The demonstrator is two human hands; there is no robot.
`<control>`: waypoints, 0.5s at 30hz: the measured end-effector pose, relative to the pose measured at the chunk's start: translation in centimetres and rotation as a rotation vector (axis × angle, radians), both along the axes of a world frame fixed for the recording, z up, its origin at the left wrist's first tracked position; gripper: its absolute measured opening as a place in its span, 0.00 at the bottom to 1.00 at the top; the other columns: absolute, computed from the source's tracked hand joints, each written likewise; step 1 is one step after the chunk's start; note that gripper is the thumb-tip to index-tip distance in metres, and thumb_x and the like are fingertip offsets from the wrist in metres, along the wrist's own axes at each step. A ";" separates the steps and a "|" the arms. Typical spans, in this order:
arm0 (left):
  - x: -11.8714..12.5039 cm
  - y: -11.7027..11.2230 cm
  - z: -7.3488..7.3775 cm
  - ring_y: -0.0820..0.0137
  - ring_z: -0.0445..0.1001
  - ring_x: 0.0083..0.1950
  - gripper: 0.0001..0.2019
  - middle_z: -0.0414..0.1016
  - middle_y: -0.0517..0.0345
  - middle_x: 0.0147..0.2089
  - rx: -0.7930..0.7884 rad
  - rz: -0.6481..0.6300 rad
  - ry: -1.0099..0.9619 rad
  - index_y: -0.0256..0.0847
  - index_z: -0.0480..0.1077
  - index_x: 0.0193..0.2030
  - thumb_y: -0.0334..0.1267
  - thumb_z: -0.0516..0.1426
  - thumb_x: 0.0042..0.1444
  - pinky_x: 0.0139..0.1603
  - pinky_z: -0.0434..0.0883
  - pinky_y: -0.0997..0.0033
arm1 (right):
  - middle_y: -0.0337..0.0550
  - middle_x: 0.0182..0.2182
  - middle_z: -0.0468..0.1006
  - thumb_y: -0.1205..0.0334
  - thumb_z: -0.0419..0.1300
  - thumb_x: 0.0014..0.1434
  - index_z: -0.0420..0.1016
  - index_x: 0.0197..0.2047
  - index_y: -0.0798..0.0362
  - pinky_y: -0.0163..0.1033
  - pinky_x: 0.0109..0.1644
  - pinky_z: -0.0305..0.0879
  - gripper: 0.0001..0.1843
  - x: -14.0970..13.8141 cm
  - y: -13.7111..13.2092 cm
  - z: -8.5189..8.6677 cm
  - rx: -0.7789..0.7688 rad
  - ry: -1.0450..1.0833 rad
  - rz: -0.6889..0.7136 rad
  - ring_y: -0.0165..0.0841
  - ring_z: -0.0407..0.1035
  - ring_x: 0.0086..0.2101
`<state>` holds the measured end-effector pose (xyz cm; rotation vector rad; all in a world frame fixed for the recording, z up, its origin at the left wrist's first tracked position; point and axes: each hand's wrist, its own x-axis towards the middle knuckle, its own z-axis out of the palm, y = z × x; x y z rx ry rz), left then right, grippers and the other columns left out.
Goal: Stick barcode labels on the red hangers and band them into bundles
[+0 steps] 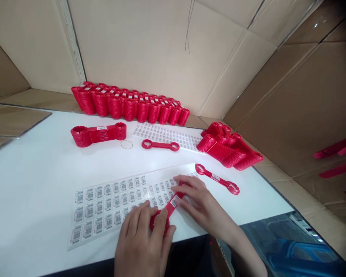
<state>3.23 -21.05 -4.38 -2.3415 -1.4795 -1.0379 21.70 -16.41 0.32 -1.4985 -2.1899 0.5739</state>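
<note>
A red plastic wrench (170, 208) with a ring at each end lies slanted over the sheet of barcode labels (112, 200). My left hand (142, 236) grips its near ring, thumb and fingers bent over it. At the far end, the fingers of my right hand (197, 202) curl around the other ring and partly hide it. A white barcode label sits on the handle beside my right thumb. To the right of my right hand lies another labelled red wrench (216, 177). A single red wrench (160, 145) rests farther back; no label shows on it.
Behind, a long row of stacked red wrenches (129, 107) stands against the cardboard wall (150, 46). A stack (99, 134) sits at left beside a rubber band (126, 144). More bundles (227, 148) stand at right, by a second label sheet (167, 134). A blue plastic object (305, 254) is at lower right.
</note>
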 end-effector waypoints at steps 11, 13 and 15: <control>0.1 0.2 0.0 0.61 0.67 0.49 0.20 0.71 0.51 0.46 0.037 0.030 0.056 0.36 0.65 0.54 0.42 0.55 0.56 0.49 0.64 0.61 | 0.43 0.42 0.77 0.56 0.56 0.58 0.75 0.42 0.47 0.49 0.56 0.59 0.11 4.2 0.4 2.1 0.174 -0.063 -0.059 0.38 0.69 0.46; 0.1 0.1 0.1 0.62 0.67 0.49 0.20 0.71 0.52 0.46 0.035 0.036 0.054 0.37 0.64 0.55 0.41 0.55 0.56 0.49 0.64 0.62 | 0.46 0.39 0.78 0.52 0.57 0.56 0.75 0.40 0.50 0.48 0.49 0.64 0.13 6.6 0.6 2.1 0.267 -0.063 -0.290 0.40 0.71 0.40; 0.2 0.1 0.2 0.62 0.67 0.49 0.19 0.71 0.52 0.46 0.036 0.039 0.053 0.37 0.65 0.54 0.40 0.55 0.56 0.49 0.64 0.62 | 0.48 0.38 0.78 0.49 0.56 0.55 0.75 0.38 0.52 0.47 0.45 0.65 0.16 9.0 1.0 1.5 0.243 -0.080 -0.447 0.42 0.71 0.39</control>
